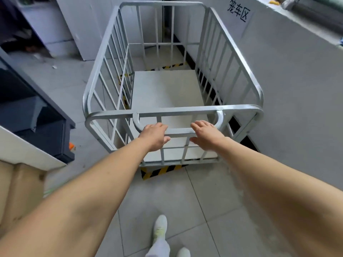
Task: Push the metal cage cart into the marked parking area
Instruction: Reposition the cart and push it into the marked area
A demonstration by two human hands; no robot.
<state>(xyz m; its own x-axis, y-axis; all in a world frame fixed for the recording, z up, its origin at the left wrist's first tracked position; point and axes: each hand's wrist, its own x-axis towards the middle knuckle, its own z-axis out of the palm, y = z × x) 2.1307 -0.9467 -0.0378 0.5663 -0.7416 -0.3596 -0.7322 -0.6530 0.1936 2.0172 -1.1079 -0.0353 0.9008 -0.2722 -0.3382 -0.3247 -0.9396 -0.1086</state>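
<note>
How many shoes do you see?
2. One white shoe stepping forward at bottom centre, another shoe just right of it, partly cut off by the picture's edge.

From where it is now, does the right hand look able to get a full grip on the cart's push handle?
Probably yes. The right hand lies open over the handle of the cage cart, fingers spread, nothing between them; the left hand sits well to the side.
</note>
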